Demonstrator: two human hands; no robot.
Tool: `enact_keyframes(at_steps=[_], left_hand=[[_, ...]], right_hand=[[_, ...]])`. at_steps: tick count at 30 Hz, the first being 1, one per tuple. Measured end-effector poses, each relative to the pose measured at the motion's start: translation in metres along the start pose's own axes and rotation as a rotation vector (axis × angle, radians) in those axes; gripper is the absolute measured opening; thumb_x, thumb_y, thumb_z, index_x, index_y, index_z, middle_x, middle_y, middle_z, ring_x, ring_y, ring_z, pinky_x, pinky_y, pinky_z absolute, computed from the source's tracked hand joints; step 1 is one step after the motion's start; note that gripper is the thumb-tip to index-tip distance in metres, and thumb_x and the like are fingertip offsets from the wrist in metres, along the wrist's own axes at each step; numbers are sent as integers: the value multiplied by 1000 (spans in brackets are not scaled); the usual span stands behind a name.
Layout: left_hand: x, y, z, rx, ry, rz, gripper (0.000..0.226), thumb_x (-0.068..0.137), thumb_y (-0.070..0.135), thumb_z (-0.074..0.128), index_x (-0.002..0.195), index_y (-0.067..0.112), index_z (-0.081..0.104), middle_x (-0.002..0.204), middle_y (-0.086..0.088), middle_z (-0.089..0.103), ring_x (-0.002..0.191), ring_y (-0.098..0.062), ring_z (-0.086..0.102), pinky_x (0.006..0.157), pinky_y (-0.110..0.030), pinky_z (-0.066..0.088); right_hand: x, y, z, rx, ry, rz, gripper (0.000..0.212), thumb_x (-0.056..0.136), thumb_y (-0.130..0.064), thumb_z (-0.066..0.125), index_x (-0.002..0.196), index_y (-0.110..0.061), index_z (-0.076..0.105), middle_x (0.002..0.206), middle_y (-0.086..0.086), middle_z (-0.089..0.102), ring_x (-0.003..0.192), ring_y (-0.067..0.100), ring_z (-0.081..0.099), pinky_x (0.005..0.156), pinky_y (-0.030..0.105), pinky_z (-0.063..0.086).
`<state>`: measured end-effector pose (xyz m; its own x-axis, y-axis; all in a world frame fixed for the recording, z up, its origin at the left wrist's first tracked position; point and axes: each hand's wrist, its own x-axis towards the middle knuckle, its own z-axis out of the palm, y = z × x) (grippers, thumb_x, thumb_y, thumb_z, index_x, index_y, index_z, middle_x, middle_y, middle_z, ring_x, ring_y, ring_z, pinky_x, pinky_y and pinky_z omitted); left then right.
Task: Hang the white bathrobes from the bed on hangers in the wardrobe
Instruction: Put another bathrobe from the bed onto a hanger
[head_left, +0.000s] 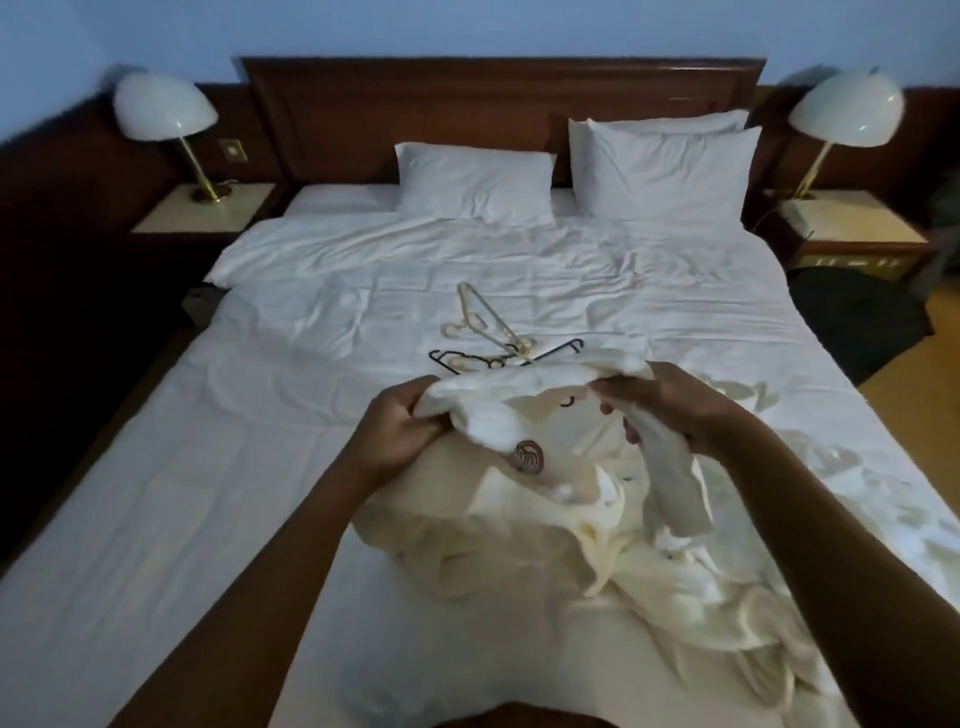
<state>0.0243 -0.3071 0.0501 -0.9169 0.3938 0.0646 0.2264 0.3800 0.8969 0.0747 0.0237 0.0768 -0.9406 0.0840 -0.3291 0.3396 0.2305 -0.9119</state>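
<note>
A person stands at the foot edge of a wide bed (208, 467), both bare arms reaching forward. A heap of cream-white cloth lies by the foot edge, right of centre, trailing toward the near right corner. Whether it is one robe or more cannot be told.

Out of the heap rises a white bathrobe (467, 530), lifted by its collar. The left hand (400, 421) has its grip clamped on the collar's left end, fingers curled round a fold. The right hand (660, 405) pinches the right end, and a strip of the robe hangs down from it. Stretching the collar between both hands likely serves to find the neck opening and shoulders, so a hanger can slide in.

On the robe below the collar sits a round brown swirl emblem (529, 457), with a small dark mark nearer the collar. No letters or brand name can be read on either.

Just beyond the hands, at the middle of the bed, lie cream hangers (485, 322) tangled with a black hanger (563, 347), probably set there to be within reach.

At the head edge, one pillow (475, 179) lies left and stacked pillows (670, 166) lean right against a dark wooden headboard (498, 98). A domed white lamp (163, 106) stands on a nightstand (202, 210) at the left, and another does the same at the right. No wardrobe is in view.
</note>
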Motion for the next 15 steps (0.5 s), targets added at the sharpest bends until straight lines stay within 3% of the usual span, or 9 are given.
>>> enact_keyframes(at_steps=[2,5,8,11,15], left_hand=[[9,8,15,12,-18,-26,25,90,14,73,104,35,73,103,18,75,101,1,68,83,-24,51],[22,15,37,28,3,15,30,83,21,63,107,38,70,108,15,74,106,-6,67,88,-29,51],[33,24,56,60,35,-37,19,89,25,66,105,33,71,106,14,74,103,-4,67,87,-29,52],[44,33,70,46,85,-92,7,88,30,73,93,34,70,96,15,73,93,-4,67,80,-30,51],[54,41,70,30,114,-97,20,80,44,80,89,31,69,88,8,74,86,-17,71,79,-43,55]], right_hand=[[17,12,-14,-188,140,-8,43,82,-40,82,115,-16,68,103,12,72,82,28,70,78,46,59],[23,17,-17,-654,334,-160,76,80,-34,83,145,-18,47,137,15,57,126,32,56,106,42,45],[7,10,6,-569,211,-437,74,77,-29,86,142,-24,52,135,2,60,123,17,56,102,28,42],[9,15,41,-577,-41,-468,74,75,-43,87,138,-28,53,127,-7,64,117,12,59,100,31,47],[33,13,43,-457,116,-383,35,92,-37,73,123,-25,63,113,-1,74,110,24,66,88,35,51]])
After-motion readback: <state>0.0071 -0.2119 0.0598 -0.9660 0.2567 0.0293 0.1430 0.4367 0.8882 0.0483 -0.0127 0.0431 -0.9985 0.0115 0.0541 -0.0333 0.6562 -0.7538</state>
